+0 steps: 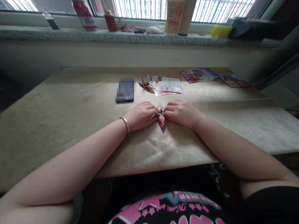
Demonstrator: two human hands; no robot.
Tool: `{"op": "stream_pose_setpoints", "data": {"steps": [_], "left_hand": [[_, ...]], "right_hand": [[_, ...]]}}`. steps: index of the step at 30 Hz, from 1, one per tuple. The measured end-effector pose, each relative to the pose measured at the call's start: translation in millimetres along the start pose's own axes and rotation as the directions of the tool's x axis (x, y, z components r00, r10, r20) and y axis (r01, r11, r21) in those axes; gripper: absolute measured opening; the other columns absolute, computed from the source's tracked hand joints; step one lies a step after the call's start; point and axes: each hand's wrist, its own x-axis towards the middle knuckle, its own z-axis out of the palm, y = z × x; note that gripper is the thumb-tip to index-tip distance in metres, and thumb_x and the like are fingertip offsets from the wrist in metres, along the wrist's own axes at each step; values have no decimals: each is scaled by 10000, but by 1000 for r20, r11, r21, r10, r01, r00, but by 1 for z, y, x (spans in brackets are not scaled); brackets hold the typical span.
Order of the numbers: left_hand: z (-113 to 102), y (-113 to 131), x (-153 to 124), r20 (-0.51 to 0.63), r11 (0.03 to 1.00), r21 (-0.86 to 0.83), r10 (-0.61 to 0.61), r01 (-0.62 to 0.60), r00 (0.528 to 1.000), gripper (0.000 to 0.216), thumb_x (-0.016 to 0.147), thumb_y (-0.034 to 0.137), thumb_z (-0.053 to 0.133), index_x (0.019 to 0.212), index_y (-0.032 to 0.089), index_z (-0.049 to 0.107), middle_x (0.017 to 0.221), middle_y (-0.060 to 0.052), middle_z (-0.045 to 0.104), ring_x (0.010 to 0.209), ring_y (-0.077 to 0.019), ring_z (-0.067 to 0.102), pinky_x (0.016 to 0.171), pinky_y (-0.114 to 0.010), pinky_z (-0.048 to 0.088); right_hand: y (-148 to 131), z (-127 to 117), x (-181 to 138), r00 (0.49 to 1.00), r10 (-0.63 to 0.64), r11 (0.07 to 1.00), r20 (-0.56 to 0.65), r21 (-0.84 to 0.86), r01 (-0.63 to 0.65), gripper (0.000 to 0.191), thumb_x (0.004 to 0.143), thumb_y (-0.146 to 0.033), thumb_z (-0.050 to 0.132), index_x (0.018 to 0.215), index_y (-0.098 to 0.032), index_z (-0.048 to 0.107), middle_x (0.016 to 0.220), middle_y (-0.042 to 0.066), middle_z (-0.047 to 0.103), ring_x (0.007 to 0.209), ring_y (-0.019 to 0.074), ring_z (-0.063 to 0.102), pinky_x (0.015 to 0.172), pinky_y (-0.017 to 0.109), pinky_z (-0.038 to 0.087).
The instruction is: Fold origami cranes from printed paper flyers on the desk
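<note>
A small folded piece of colourful printed paper (pixel 161 119), mostly red, lies on the brown paper-covered table (pixel 70 118) in front of me. My left hand (pixel 141 115) presses and pinches its left side with curled fingers; a silver bangle sits on that wrist. From the other side, my right hand (pixel 181 112) pinches the paper's right edge, fingers also curled. The two hands nearly meet over the paper, whose lower tip pokes out towards me.
A dark phone (pixel 125 90) lies just beyond my left hand. Printed leaflets (pixel 167 84) and another folded paper piece (pixel 145 82) sit further back. More booklets (pixel 198 75) lie far right. The window sill (pixel 98 35) holds cups, cans and a yellow sponge.
</note>
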Motion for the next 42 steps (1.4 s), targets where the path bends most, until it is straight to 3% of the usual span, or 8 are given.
{"op": "stream_pose_setpoints", "data": {"steps": [11, 16, 20, 27, 35, 42], "left_hand": [[-1, 2, 2, 17, 995, 104, 3, -5, 1000, 238, 894, 325, 528, 1020, 175, 662, 999, -83, 689, 944, -208, 629, 995, -415, 451], [-2, 1, 4, 1, 986, 156, 53, -53, 999, 303, 940, 397, 470, 953, 189, 689, 958, -79, 694, 923, -203, 630, 972, -412, 459], [-2, 2, 5, -17, 969, 235, 76, -70, 997, 279, 949, 352, 464, 910, 201, 696, 918, -64, 696, 888, -182, 630, 942, -383, 468], [0, 6, 6, -55, 957, 285, 71, -52, 996, 285, 954, 317, 452, 829, 191, 676, 854, -53, 703, 848, -172, 652, 963, -385, 468], [0, 10, 7, -33, 921, 383, 87, -68, 996, 302, 965, 241, 413, 762, 170, 624, 793, -48, 692, 797, -158, 644, 1013, -379, 448], [4, 5, 7, -85, 964, 264, -2, 25, 996, 226, 918, 276, 496, 794, 192, 664, 828, -29, 698, 817, -163, 638, 1027, -408, 421]], "right_hand": [[3, 16, -1, 968, 216, 953, -125, 242, -181, 123, 824, -264, 600, 766, -227, 702, 828, 29, 731, 845, 198, 593, 774, 341, 375], [5, 20, -2, 964, 226, 923, -138, 347, -166, 100, 804, -250, 619, 771, -222, 710, 829, 27, 733, 838, 198, 601, 781, 330, 402], [4, 20, 0, 966, 229, 905, -124, 393, -164, 119, 813, -229, 601, 758, -214, 705, 807, 35, 725, 833, 200, 595, 767, 322, 417], [-1, 15, 3, 973, 213, 944, -84, 274, -183, 110, 827, -276, 610, 812, -217, 701, 855, 40, 718, 870, 219, 567, 793, 350, 388], [-8, 7, 5, 990, 128, 988, -62, 91, -122, 207, 920, -324, 526, 873, -201, 686, 898, 64, 713, 907, 224, 542, 798, 364, 349], [-8, 13, 10, 968, 250, 943, -37, 236, -235, 132, 839, -241, 593, 825, -192, 715, 839, 55, 701, 841, 213, 530, 774, 339, 386]]}}
